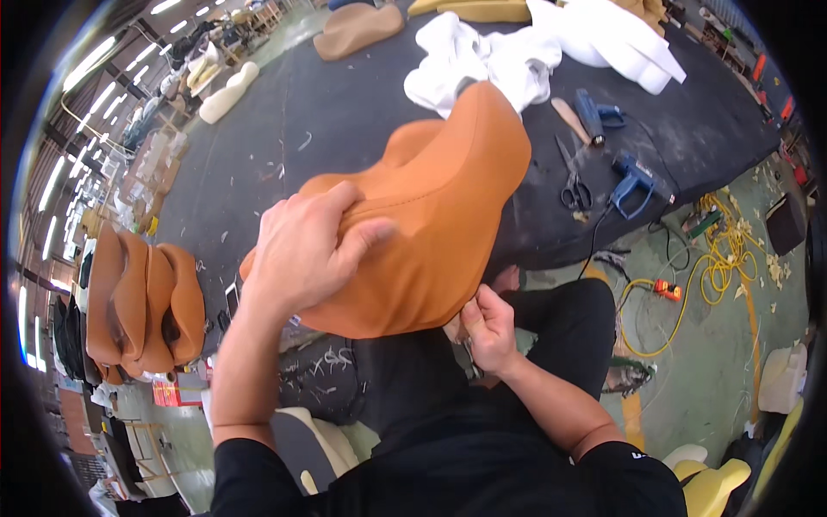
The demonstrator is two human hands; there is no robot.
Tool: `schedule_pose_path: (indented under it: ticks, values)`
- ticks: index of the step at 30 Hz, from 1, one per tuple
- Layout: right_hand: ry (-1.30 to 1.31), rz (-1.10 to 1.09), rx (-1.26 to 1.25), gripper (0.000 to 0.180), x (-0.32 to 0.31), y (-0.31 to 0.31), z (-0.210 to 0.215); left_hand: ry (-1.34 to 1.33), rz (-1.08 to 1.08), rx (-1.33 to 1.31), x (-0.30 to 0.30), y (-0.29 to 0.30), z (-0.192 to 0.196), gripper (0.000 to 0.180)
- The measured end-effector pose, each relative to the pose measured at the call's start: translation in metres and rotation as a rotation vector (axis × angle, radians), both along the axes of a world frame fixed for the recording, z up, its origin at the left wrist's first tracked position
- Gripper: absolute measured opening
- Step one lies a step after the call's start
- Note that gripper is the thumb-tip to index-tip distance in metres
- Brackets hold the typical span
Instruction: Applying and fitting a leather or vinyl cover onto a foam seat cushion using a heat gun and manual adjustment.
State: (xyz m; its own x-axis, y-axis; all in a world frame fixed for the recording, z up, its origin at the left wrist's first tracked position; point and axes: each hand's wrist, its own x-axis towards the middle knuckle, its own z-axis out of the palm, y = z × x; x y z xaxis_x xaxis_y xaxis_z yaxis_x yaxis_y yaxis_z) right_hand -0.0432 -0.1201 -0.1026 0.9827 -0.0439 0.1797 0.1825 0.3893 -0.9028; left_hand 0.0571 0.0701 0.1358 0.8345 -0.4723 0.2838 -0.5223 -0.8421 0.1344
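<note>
A motorcycle seat (431, 233) with a smooth tan-orange cover and a stitched seam is propped over my lap at the table's near edge, tilted with its narrow end pointing away. My left hand (306, 246) grips its left side from above, thumb apart on the cover. At the lower right edge, my right hand (491, 332) is closed in a pinch on the cover's rim, with creases running up from there. The seat's underside is hidden, and something small below the right fingers is too unclear to name.
On the dark table (250, 146) lie a white cloth (517, 65), scissors (575, 185), a wooden-handled tool (570, 119) and two blue heat guns (636, 183). Several tan seats (146, 297) stand at the left. A yellow cable (724, 258) coils on the floor at right.
</note>
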Motion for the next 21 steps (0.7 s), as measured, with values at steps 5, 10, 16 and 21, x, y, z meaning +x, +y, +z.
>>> schedule_pose_path:
  ticks: [5,10,16,21]
  values:
    - [0.052,0.012,0.017,0.029,-0.017,0.0,-0.029,-0.068,-0.033,0.099,-0.019,0.001,-0.021,0.066]
    - [0.089,0.034,0.177,0.03,-0.023,0.005,-0.028,-0.022,0.044,0.12,-0.023,-0.014,-0.025,0.057]
    - [0.105,0.024,0.176,0.029,-0.028,0.004,-0.045,-0.03,0.001,0.062,-0.024,-0.014,-0.029,0.056]
    - [0.116,0.028,0.21,0.029,-0.03,0.005,-0.046,-0.04,0.001,0.069,-0.025,-0.014,-0.029,0.057]
